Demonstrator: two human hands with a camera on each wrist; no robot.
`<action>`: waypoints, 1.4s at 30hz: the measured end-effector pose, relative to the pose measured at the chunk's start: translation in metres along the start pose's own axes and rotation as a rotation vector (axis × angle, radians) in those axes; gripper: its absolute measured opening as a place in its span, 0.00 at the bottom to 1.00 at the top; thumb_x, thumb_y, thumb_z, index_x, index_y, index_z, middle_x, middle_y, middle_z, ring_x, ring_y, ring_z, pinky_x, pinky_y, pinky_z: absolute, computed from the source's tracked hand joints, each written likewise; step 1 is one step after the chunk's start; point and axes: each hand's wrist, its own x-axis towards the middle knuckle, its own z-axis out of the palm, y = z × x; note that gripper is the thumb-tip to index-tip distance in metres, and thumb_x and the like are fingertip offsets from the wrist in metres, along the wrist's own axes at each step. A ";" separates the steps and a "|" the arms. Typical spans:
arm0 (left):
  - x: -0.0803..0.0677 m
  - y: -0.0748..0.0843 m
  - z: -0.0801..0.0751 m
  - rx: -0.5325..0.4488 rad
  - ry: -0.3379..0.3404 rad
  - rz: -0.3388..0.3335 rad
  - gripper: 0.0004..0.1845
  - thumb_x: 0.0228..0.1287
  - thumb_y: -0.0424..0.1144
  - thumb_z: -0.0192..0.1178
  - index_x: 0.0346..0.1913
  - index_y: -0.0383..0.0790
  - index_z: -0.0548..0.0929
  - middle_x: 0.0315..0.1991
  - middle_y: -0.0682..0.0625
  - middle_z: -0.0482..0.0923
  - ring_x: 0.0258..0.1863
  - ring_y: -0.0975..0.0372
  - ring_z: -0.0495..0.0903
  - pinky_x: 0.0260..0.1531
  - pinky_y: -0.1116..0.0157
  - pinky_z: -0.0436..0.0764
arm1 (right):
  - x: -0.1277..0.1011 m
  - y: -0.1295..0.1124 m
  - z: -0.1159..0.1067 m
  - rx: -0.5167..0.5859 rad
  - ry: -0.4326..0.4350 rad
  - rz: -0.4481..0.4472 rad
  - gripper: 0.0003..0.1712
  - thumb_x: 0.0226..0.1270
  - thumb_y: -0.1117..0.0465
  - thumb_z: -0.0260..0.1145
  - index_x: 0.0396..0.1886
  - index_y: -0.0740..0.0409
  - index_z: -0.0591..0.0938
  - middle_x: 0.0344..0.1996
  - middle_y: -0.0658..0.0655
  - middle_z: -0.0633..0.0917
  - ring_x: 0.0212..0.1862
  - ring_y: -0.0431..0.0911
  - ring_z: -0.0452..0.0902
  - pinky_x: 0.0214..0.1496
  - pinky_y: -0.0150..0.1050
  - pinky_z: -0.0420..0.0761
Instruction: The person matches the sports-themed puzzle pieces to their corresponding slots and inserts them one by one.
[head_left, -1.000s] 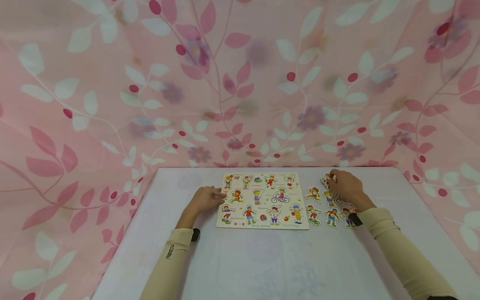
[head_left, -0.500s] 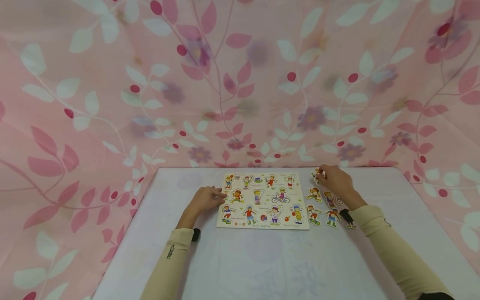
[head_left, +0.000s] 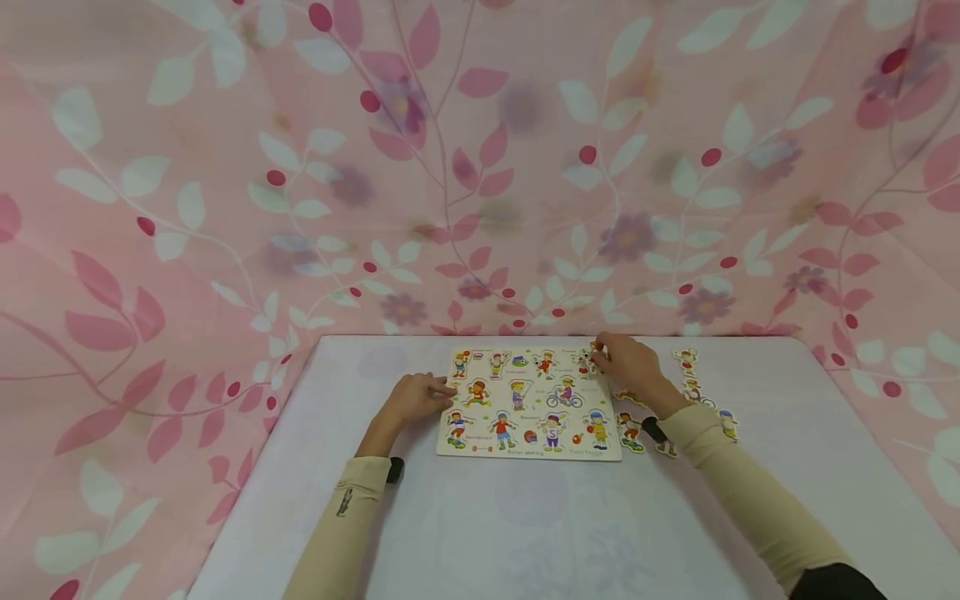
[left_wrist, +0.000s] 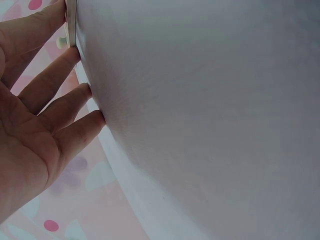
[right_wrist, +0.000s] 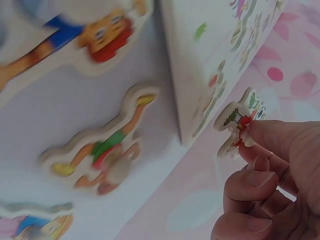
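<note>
While the left hand (head_left: 411, 398), fingers fairly straight, touches the puzzle board's (head_left: 534, 406) left edge, the right hand (head_left: 632, 369) pinches a figure piece (right_wrist: 237, 118) by its far right corner, its sleeve (head_left: 750, 483) partly hiding loose pieces (head_left: 630, 433).

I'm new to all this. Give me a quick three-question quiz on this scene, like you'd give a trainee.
1. Which hand pinches a puzzle piece near the board?
2. True or false: the left hand is at the board's right edge.
3. In the head view, the other loose pieces lie: A, left of the board; B, right of it; C, below it?

Key:
1. The right hand.
2. False; it is at the left edge.
3. B.
</note>
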 end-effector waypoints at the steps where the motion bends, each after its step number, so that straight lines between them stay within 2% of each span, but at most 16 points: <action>1: 0.000 0.000 0.000 0.002 -0.001 -0.004 0.12 0.58 0.41 0.72 0.45 0.47 0.91 0.58 0.47 0.80 0.67 0.46 0.68 0.69 0.47 0.60 | 0.002 -0.003 0.002 -0.007 0.004 -0.007 0.08 0.71 0.55 0.63 0.41 0.56 0.79 0.20 0.50 0.76 0.18 0.44 0.67 0.17 0.36 0.64; 8: 0.000 0.001 0.000 0.000 -0.007 -0.008 0.11 0.59 0.41 0.72 0.46 0.48 0.91 0.57 0.47 0.80 0.68 0.46 0.67 0.68 0.47 0.61 | 0.017 -0.025 0.014 -0.050 -0.006 -0.041 0.09 0.71 0.56 0.64 0.42 0.56 0.80 0.28 0.51 0.80 0.24 0.44 0.70 0.23 0.37 0.69; 17: 0.001 0.000 0.000 -0.011 -0.001 -0.020 0.11 0.58 0.42 0.72 0.45 0.49 0.91 0.57 0.47 0.81 0.68 0.46 0.67 0.69 0.47 0.60 | 0.034 -0.048 0.032 -0.079 -0.049 -0.084 0.07 0.71 0.56 0.64 0.35 0.54 0.79 0.27 0.51 0.80 0.24 0.44 0.71 0.23 0.39 0.71; 26: 0.000 0.000 0.000 -0.019 -0.016 -0.024 0.11 0.59 0.42 0.72 0.45 0.48 0.91 0.58 0.47 0.80 0.68 0.47 0.66 0.70 0.47 0.58 | 0.043 -0.056 0.043 -0.078 -0.062 -0.088 0.08 0.71 0.58 0.62 0.31 0.54 0.77 0.21 0.50 0.76 0.22 0.45 0.71 0.22 0.38 0.70; 34: 0.000 0.002 -0.001 -0.001 -0.008 -0.009 0.11 0.59 0.41 0.71 0.45 0.48 0.91 0.57 0.46 0.80 0.67 0.46 0.67 0.69 0.47 0.60 | 0.048 -0.058 0.050 -0.103 -0.060 -0.069 0.12 0.70 0.58 0.63 0.26 0.53 0.74 0.19 0.51 0.74 0.23 0.45 0.70 0.22 0.38 0.68; 42: -0.002 0.003 -0.002 -0.007 -0.007 -0.004 0.11 0.59 0.40 0.71 0.45 0.47 0.91 0.57 0.46 0.80 0.68 0.45 0.67 0.69 0.46 0.58 | 0.048 -0.061 0.050 -0.109 -0.098 -0.059 0.12 0.71 0.57 0.62 0.26 0.54 0.75 0.20 0.52 0.75 0.23 0.45 0.70 0.24 0.38 0.70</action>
